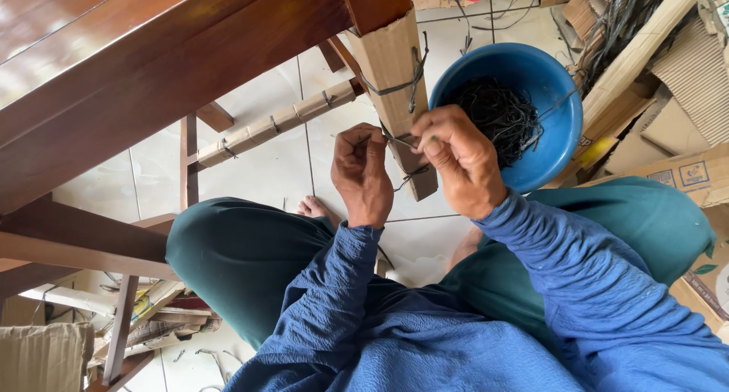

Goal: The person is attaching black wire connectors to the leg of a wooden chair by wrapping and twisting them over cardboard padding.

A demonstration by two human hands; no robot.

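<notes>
Glossy varnished wooden table [114, 50], matt cardboard-wrapped leg [395, 66], smooth blue plastic bowl [558, 126], glazed floor tiles [258, 164].

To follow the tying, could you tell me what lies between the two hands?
In the head view, the cardboard-wrapped table leg and a dark tie strip lie between the left hand and right hand.

Reddish-brown polished wood on the table [114, 50]; tan cardboard wrap [395, 66] on its leg, bound with dark grey cord [395, 85]. Bright blue bowl [558, 126] holds black cord pieces [497, 115]. Sleeves [547, 263] mid-blue, trousers [235, 255] deep green, floor tiles [258, 164] off-white with grey joints
</notes>
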